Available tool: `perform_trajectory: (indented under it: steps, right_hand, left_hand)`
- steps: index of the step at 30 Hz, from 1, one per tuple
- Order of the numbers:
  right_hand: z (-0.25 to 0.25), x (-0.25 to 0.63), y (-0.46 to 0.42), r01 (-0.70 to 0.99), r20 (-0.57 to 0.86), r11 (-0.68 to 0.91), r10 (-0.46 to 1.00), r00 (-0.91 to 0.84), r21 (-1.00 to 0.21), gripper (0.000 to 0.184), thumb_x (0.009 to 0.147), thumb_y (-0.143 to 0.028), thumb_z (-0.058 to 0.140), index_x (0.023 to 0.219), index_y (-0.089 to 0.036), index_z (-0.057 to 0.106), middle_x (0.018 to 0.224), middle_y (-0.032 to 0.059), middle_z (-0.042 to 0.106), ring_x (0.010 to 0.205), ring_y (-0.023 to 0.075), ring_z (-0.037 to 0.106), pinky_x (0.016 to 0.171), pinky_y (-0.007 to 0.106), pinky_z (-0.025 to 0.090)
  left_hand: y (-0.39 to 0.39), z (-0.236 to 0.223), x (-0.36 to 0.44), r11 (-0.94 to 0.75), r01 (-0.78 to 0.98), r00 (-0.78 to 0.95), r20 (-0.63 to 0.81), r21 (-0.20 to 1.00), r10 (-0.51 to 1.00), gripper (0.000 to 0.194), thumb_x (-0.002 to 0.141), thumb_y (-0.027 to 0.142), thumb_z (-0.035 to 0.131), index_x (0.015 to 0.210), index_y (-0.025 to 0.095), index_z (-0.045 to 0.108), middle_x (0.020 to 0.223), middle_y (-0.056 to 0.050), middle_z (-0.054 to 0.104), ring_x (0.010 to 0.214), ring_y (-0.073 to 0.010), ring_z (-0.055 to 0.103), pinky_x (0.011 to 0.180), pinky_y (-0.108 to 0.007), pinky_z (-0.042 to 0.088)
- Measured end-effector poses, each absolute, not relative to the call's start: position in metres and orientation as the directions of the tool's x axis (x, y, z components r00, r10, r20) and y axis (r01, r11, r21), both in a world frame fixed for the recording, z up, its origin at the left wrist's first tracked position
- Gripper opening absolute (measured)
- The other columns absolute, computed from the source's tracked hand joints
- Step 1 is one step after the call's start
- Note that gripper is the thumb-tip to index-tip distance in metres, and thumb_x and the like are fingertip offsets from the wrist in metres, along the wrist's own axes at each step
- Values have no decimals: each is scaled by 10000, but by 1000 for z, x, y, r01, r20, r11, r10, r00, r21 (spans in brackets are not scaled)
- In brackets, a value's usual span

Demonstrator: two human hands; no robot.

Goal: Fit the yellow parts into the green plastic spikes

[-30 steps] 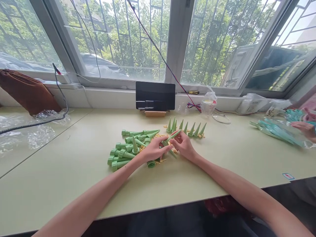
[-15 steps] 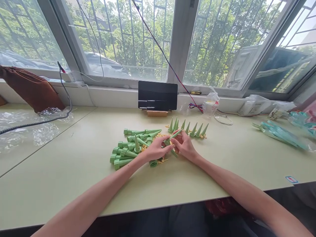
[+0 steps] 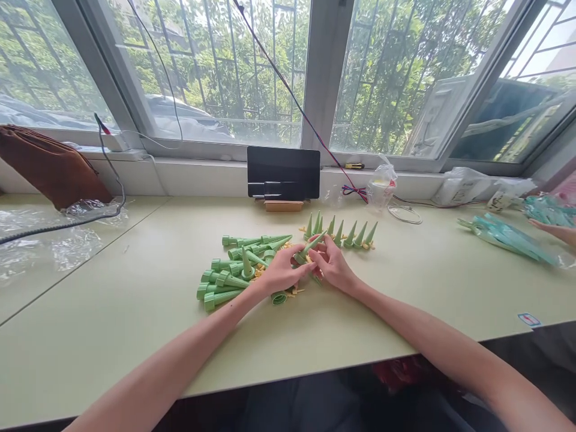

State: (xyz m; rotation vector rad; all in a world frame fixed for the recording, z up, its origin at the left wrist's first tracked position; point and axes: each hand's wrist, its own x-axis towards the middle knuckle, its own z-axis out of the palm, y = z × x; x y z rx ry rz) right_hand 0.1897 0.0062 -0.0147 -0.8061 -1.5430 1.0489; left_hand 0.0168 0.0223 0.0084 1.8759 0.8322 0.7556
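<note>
A green cone (image 3: 310,246) sits tilted between the two hands over the surface (image 3: 252,354), the left hand (image 3: 282,271) gripping its wide end, the right hand (image 3: 332,264) pinching near it with bent fingers. Loose cones (image 3: 225,281) lie to the left; upright cones (image 3: 359,236) stand beyond, before a dark tablet (image 3: 284,173) and barred windows (image 3: 216,66).

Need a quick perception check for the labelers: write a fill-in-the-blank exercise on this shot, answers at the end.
1. Between the left hand and the right hand is a cone coloured ____.
2. Beyond the right hand, a row of cones stands with tips pointing ____.
3. The brown bag is on the person's ____ side.

Missing words: green; up; left.
</note>
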Motion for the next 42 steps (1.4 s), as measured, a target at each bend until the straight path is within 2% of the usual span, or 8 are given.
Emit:
perform_trajectory:
  steps: [4,10,14,16,26,38,40,42]
  right_hand:
    - [-14,189,5,-21,389,394,898,-204,-919,300,937,-449,582,1104,-233,457,809,-31,583,473,77,550,412,205,450]
    - [-15,190,5,16,414,421,897,-152,-907,334,922,-464,596,1134,-233,481,718,-58,554,406,70,502,374,206,413]
    - [-18,191,7,38,411,416,906,-98,-908,361,910,-496,601,1122,-223,500,728,-51,575,405,72,511,369,207,416]
    - [-20,192,9,47,415,419,907,-69,-907,368,909,-505,597,1123,-220,502,738,-46,584,401,74,520,360,208,412]
    - [-18,192,9,113,477,480,877,-61,-870,335,911,-449,607,1133,-224,500,745,-47,568,448,90,554,389,212,426]
    - [-17,194,10,267,562,566,821,-101,-780,500,816,-331,708,1206,-246,407,834,-55,540,503,73,520,474,217,404]
    - [-16,194,10,297,565,567,819,-101,-768,447,823,-344,701,1167,-238,436,827,-49,544,501,75,511,470,218,394]
    - [-15,195,11,348,564,562,819,-107,-750,306,847,-373,680,1045,-216,508,775,-43,550,501,81,498,474,226,384]
  left_hand:
    - [23,9,15,-336,216,583,154,917,798,514,826,452,677,1252,174,610,974,-67,687,548,-104,605,418,-200,495]
    - [26,8,14,-328,174,628,152,928,763,499,902,508,582,1295,201,601,791,-21,686,495,-103,596,435,-196,489]
    - [29,6,15,-270,46,629,182,962,756,491,946,534,486,1291,209,615,964,-64,680,672,-142,638,445,-201,527]
    - [30,5,15,-253,17,630,186,967,754,476,946,518,497,1278,201,620,1012,-72,667,702,-146,633,443,-201,535]
    - [32,3,17,-268,20,600,203,963,774,386,937,464,538,1209,198,602,982,-51,616,676,-120,616,460,-194,542]
    - [30,4,18,-221,-18,560,193,975,806,342,922,460,556,1123,183,568,840,-18,565,628,-121,608,426,-192,525]
    - [29,4,18,-221,-24,552,197,975,810,326,921,454,558,1103,184,561,871,-25,576,626,-120,613,423,-195,523]
    - [29,3,18,-219,-30,543,200,975,816,309,915,442,568,1091,189,549,920,-33,591,621,-117,618,419,-197,520]
